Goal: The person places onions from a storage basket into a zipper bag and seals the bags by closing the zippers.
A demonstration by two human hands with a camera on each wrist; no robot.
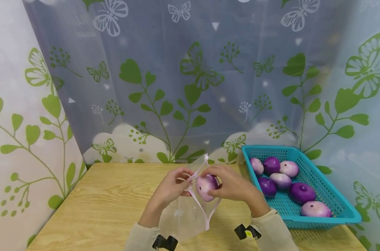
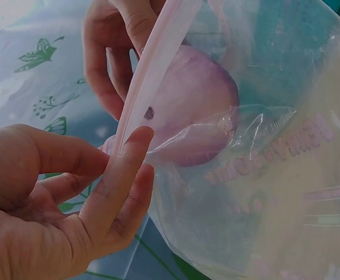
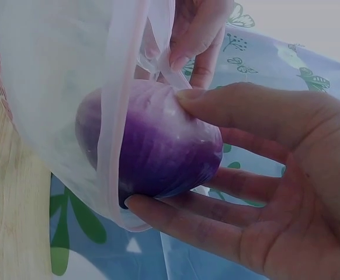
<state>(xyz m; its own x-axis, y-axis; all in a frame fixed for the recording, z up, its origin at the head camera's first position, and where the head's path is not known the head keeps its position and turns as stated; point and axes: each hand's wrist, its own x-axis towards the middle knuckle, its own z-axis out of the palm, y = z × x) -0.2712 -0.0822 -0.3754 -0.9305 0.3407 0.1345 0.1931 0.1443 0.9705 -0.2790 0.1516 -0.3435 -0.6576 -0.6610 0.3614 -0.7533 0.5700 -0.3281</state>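
Observation:
A clear zip bag point(image 1: 180, 216) with pinkish edges hangs above the table, its mouth spread apart. My left hand point(image 1: 174, 186) pinches one edge of that mouth between thumb and fingers; the left wrist view shows this hand point(image 2: 82, 192) close up. In my right hand point(image 1: 232, 183) is a purple-and-white onion point(image 1: 205, 188), partway inside the opening. Seen from the right wrist, the thumb and fingers of that hand point(image 3: 287, 169) grip the onion point(image 3: 164, 140) from outside, while its far end lies behind the bag's film point(image 3: 41, 87).
To the right, a turquoise plastic basket point(image 1: 337, 195) holds several onions, among them a dark purple one point(image 1: 302, 192) and a paler one point(image 1: 316, 209). The wooden table point(image 1: 114, 191) lies beneath my hands. Behind it hangs a patterned curtain point(image 1: 158, 42).

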